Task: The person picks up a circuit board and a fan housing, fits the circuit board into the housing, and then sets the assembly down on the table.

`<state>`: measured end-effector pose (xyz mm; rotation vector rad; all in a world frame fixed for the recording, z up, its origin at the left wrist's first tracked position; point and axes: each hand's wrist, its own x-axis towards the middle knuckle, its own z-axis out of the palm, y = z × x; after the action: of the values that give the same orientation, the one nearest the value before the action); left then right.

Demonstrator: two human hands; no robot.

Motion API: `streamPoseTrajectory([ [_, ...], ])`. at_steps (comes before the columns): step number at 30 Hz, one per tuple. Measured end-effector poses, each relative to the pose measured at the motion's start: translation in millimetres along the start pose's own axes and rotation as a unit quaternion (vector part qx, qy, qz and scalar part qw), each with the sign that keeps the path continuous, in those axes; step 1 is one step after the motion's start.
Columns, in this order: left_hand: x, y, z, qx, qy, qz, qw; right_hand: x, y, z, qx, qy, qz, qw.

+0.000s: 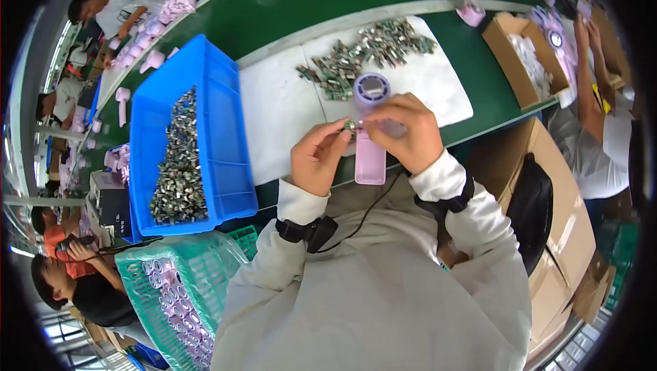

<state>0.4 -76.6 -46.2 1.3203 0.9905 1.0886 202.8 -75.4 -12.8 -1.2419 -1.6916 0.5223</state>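
Left hand (318, 159): mine, thumb and forefinger are pinching a small green board (350, 126). Right hand (409, 131): mine, fingertips are bunching just beside that board; whether they are gripping something I cannot tell, the spot being too small. Fan (370, 165), pale purple, one: lying between my hands, its round head sitting just beyond my fingertips, its pink handle extending below them toward my body. Wristbands (308, 233), black: circling both my sleeves, just behind the hands. Cable (366, 213), black, thin: curving between my wrists. Sheet (270, 107), white: spreading beyond both hands. Pile (390, 42) of boards, loose: resting on the sheet, ahead of my right hand and trailing leftward to ahead of my left. Bin (226, 131), blue: standing left of my left hand, holding a heap (179, 165) of small parts. Crate (212, 268), green, plastic-lined: standing behind and left of my left hand, holding purple and white parts (181, 316). Carton (506, 70), open: standing ahead and right of my right hand, holding white pieces (530, 63). Co-worker's hands (588, 35): showing well apart, farther right.
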Motion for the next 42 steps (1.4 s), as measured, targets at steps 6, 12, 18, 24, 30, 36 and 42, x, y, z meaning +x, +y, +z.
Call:
streamPoseTrajectory([
  [6, -5, -4, 23, 0.018, 0.011, 0.060, 0.998, -13, 13, -9, -0.018, -0.001, -0.094, 0.995],
  [12, -8, -7, 18, 0.030, -0.010, 0.087, 0.996, -15, 11, -8, -0.020, -0.023, -0.104, 0.994],
  [18, -10, -1, 22, 0.087, 0.000, 0.112, 0.990, -13, 10, -8, -0.026, -0.046, -0.111, 0.992],
  [24, -29, 5, 39, 0.316, 0.092, 0.226, 0.917, -28, -12, 9, 0.018, 0.014, -0.013, 1.000],
  [30, -33, 3, 47, 0.344, 0.140, 0.263, 0.890, -32, -18, 14, 0.077, 0.047, 0.036, 0.995],
  [36, 12, 68, 17, 0.318, 0.043, 0.274, 0.907, -16, -14, -17, 0.063, 0.000, 0.077, 0.995],
  [42, 85, 50, -23, 0.407, 0.185, 0.074, 0.891, 18, 21, -50, 0.261, -0.003, 0.181, 0.948],
])
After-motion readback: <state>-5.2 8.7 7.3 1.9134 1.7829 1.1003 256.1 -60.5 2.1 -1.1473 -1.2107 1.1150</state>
